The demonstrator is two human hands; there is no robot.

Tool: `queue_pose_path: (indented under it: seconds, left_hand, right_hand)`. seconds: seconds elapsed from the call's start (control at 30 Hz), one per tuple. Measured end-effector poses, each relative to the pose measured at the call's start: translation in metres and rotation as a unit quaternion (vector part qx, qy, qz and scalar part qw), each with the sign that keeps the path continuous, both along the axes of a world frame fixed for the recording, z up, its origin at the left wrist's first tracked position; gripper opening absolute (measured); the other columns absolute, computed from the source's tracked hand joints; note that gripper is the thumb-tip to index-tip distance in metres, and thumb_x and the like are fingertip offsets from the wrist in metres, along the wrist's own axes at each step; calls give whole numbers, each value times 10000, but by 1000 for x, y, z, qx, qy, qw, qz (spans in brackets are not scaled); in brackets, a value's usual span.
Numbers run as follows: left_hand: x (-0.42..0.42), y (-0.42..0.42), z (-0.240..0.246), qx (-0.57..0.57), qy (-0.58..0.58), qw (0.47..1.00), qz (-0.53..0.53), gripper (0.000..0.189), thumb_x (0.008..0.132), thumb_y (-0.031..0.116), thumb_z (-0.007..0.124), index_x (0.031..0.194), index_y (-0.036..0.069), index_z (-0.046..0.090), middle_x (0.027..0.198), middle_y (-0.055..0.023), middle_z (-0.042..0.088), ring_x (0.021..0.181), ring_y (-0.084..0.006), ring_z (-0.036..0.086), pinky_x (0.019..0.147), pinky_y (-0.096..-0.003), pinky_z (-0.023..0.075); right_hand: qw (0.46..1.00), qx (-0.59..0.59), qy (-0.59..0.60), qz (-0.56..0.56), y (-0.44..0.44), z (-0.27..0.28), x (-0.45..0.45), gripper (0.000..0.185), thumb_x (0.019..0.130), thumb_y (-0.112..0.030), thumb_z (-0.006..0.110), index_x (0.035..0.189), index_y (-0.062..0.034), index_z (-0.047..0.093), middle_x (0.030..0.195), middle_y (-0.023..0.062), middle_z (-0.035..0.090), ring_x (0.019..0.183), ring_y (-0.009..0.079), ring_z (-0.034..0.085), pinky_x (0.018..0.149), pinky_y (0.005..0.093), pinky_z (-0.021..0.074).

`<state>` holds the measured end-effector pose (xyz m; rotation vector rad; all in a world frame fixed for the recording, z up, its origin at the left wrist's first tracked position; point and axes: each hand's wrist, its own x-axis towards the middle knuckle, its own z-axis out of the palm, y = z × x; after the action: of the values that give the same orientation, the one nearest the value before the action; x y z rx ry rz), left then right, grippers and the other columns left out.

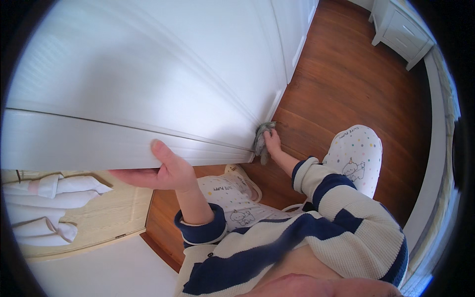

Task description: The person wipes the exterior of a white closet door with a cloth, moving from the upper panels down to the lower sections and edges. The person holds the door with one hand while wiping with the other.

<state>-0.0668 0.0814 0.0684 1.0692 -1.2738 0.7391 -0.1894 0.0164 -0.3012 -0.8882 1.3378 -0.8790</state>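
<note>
My left hand point(169, 170) rests against the side edge of a white wardrobe point(156, 74), thumb on its side panel and fingers tucked behind the edge. Low down at the wardrobe's bottom corner, my right hand point(272, 143) presses a crumpled grey cloth point(262, 139) against the base. Part of that cloth hangs down towards the floor. A dark seam runs along the white panel above my left thumb. The fingertips of my left hand are partly hidden behind the edge.
Wooden flooring point(334, 81) stretches to the right of the wardrobe. A white nightstand point(404, 33) with drawers stands at the far right, near a bed's pale edge point(423, 185). Left of me, white garments point(48, 196) hang before a cream wooden door point(118, 208). My legs are bent beneath me.
</note>
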Motion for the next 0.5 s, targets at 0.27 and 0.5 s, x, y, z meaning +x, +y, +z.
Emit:
queue_pose_path:
  seconds: [0.27,0.5]
  left_hand:
    - [-5,-1,-1,7,10,1000,17,764,947,155,599,1511,-63,132,1489,-242,271,1260,-312,444,1032,-398,415]
    - [-8,5,5,-1,17,1000,22,747,957,158,590,1503,-61,129,1452,-241,333,1251,-301,450,1022,-392,421]
  right_hand:
    - [975,-25,-78,-208,-86,97,-4,589,908,-320,530,1402,-10,445,1293,219,554,1200,360,512,1017,380,389]
    - [881,-378,-243,-150,-101,298,-31,398,890,-158,650,1239,18,573,1192,118,602,1092,184,559,929,310,454]
